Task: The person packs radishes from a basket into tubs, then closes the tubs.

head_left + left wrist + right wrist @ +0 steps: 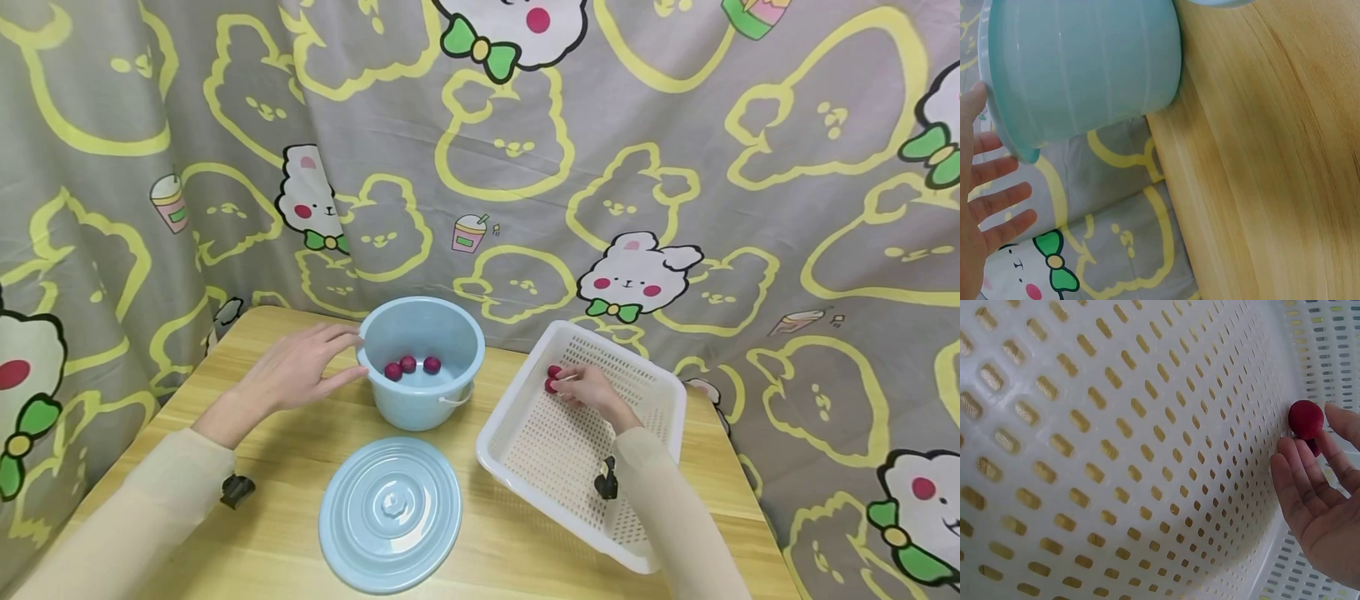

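Observation:
My left hand [303, 367] is at the left side of the light blue bucket [412, 408]. Its fingers are extended, with the thumb and index finger close to the rim [997, 106]; contact is hard to tell. Several dark red, plum-like balls [432, 365] lie inside the bucket. Over in the white perforated basket [517, 467], my right hand [588, 390] reaches toward two more red balls near the far left wall. In the right wrist view, the thumb and index fingertips are beside the upper ball [1305, 419], while a second ball [1314, 447] is mostly hidden behind the fingers.
A round blue lid [390, 521] with a center knob lies on the wooden table [277, 517] in front of the bucket. The bucket's white handle [456, 402] hangs at its right front. A patterned curtain [510, 233] hangs behind the table.

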A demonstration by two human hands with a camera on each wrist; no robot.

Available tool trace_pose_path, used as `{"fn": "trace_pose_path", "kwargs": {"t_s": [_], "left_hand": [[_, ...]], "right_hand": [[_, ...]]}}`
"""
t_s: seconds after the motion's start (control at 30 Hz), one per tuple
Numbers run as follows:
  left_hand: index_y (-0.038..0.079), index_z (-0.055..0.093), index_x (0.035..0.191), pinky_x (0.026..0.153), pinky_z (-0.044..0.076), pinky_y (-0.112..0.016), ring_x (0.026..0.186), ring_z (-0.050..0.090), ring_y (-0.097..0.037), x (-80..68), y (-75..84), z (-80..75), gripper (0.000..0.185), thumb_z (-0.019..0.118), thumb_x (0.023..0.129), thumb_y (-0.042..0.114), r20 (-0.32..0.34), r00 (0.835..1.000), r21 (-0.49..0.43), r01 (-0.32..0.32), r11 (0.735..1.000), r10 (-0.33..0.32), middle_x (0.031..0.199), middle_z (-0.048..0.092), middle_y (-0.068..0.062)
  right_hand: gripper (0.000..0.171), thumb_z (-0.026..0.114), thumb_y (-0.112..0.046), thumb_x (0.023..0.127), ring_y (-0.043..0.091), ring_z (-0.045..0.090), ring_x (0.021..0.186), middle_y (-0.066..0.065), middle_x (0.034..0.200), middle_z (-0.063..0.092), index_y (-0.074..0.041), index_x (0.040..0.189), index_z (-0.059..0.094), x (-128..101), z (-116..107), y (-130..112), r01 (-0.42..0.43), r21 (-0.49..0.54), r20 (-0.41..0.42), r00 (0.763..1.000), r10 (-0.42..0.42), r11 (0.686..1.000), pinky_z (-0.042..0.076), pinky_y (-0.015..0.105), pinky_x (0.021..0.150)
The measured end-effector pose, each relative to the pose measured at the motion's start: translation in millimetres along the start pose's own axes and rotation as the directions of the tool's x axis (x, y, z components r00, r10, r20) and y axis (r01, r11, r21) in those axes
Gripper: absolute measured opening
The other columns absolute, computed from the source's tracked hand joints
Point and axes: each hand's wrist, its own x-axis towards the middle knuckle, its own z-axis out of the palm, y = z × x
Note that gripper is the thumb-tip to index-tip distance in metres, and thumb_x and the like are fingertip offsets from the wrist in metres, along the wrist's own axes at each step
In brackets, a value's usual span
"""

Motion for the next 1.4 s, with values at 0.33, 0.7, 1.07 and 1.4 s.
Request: {"fn": "trace_pose_path", "kwargs": {"t_s": [0.33,0.7,1.07,1.4], "left_hand": [[0.012,0.072,0.130,0.089,0.063,-0.057,0.120,0.071,-0.036,-0.1,0.7,-1.3,0.046,0.073,0.098,0.045,-0.005,1.000,0.007,0.002,1.000,-0.002,0.134,0.072,-0.011],[0.013,0.072,0.130,0.089,0.062,-0.057,0.121,0.071,-0.037,0.2,0.3,-1.6,0.046,0.073,0.098,0.046,0.005,1.000,0.010,0.011,1.000,-0.011,0.134,0.072,-0.010],[0.012,0.071,0.130,0.089,0.062,-0.058,0.121,0.071,-0.036,0.4,1.3,-0.8,0.046,0.073,0.099,0.046,0.000,1.000,0.007,0.001,1.000,-0.001,0.135,0.072,-0.010],[0.012,0.071,0.131,0.091,0.062,-0.057,0.121,0.071,-0.037,0.2,1.3,-1.2,0.047,0.073,0.098,0.046,0.002,1.000,0.013,0.008,1.000,-0.008,0.135,0.072,-0.011]], "right_hand": [[0.037,0.077,-0.020,0.097,0.017,0.068,0.083,0.010,0.104,0.071,0.000,0.126,0.066,6,5,-2,0.015,-0.012,-0.004,1.000,-0.015,1.000,0.057,0.028,0.073],[0.030,0.080,-0.016,0.095,0.013,0.066,0.074,0.008,0.098,0.067,-0.001,0.117,0.067,18,13,-1,-0.001,-0.023,-0.060,0.998,-0.001,1.000,0.056,0.024,0.065],[0.031,0.078,-0.019,0.097,0.016,0.068,0.078,0.008,0.098,0.068,-0.001,0.118,0.064,9,11,0,0.013,-0.006,-0.051,0.999,-0.014,1.000,0.059,0.028,0.070],[0.036,0.074,-0.021,0.100,0.023,0.069,0.082,0.016,0.106,0.070,0.001,0.126,0.064,-2,-2,-6,0.037,0.008,-0.017,0.999,-0.037,0.999,0.063,0.036,0.078]]}}
